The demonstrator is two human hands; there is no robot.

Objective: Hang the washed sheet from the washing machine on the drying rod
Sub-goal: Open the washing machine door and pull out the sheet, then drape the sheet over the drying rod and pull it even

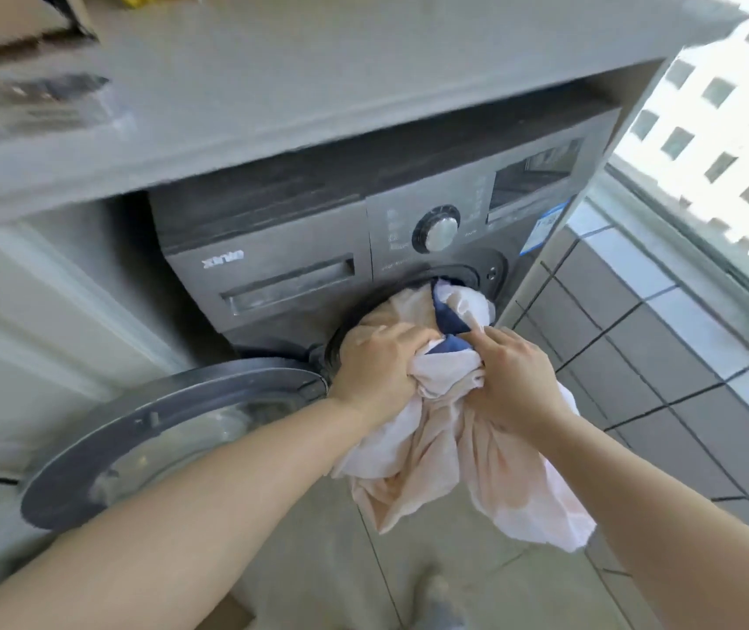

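Observation:
A dark grey front-loading washing machine [299, 270] stands under a grey countertop, its round door [168, 438] swung open to the left. A pale pink and white sheet [450, 452] with a dark blue part bulges out of the drum opening and hangs down in front of it. My left hand [377, 361] grips a bunch of the sheet at the drum mouth. My right hand [513, 375] grips the sheet just beside it, to the right. Both hands are close together. The drying rod is not in view.
The grey countertop [318, 93] juts out above the machine with a box and a dark object at its left end. A white cabinet [45, 320] stands left. A tiled wall [663, 356] and a window [727, 143] are on the right. My foot [440, 597] is on the floor.

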